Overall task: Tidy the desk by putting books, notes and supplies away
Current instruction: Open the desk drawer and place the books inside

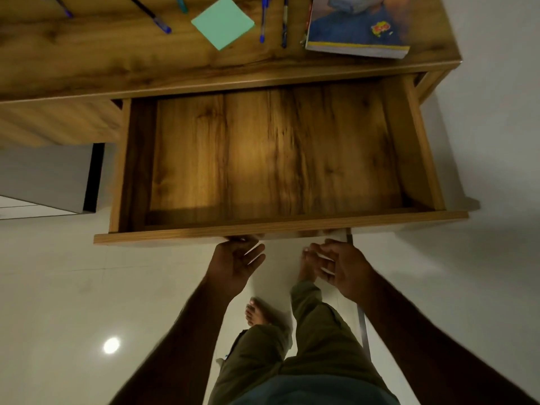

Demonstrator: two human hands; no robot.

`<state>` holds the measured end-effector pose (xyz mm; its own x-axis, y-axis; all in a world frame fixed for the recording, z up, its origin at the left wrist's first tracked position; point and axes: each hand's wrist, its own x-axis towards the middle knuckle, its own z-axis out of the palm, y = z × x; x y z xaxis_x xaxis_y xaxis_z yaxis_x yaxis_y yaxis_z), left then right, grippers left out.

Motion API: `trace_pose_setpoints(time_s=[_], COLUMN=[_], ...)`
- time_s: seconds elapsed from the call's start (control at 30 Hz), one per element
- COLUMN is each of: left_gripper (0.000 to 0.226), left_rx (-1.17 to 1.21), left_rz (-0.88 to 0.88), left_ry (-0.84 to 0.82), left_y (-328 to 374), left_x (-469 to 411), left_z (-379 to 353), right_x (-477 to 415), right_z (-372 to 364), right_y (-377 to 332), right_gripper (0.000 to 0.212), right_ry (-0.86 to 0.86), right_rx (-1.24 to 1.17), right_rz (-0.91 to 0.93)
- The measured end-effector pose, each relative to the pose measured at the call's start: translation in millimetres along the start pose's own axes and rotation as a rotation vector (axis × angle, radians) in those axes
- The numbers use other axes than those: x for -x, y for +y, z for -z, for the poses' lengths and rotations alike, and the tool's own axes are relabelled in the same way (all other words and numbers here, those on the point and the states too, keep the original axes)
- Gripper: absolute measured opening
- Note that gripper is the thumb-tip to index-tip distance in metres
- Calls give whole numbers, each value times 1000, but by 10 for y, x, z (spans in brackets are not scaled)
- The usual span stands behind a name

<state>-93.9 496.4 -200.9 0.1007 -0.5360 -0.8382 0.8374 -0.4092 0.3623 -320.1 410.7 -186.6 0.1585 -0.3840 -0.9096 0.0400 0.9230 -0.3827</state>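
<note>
Wood desk [117,62] w/ open drawer [263,156]

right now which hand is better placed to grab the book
Right. The book lies at the right end of the desk, nearer the right hand, which is free; the left hand is at the drawer front.

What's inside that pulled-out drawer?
The drawer shows only its bare wooden floor; nothing lies on it. Its rearmost strip runs under the desktop, so anything back there is hidden.
</note>
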Motion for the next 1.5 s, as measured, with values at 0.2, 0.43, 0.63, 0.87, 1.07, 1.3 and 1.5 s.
trace_pose_setpoints(time_s=[0.2, 0.43, 0.63, 0.87, 1.07, 1.3, 1.5], left_gripper=[14, 28, 41, 30, 34, 21, 20], left_rx=[-15, -281, -367, -371, -510, -694, -733], left_rz=[50, 21, -70, -179, -257, -307, -405], left_ry=[14, -262, -392, -482, -486, -311, -32], left_y=[104, 331, 728, 1152, 1469, 1727, 2063], left_x=[334, 1025, 1337, 1461, 1303, 670, 55], left_z=[-53, -140, -417, -816, -1345, -2179, -2970], right_x=[399, 934, 1334, 1616, 1513, 962, 429], right_z=[-133, -370, -680, -957, -986, -686, -404], right_y=[65, 30, -211, -736, -1448, -2423, -3234], right_gripper=[25, 27, 26, 26, 23, 21, 19], right_ry=[-33, -53, -172, -211, -145, 48, 335], right_rx=[37, 98, 150, 161, 81, 61, 65], right_rz=[52, 150, 271, 414, 484, 563, 715])
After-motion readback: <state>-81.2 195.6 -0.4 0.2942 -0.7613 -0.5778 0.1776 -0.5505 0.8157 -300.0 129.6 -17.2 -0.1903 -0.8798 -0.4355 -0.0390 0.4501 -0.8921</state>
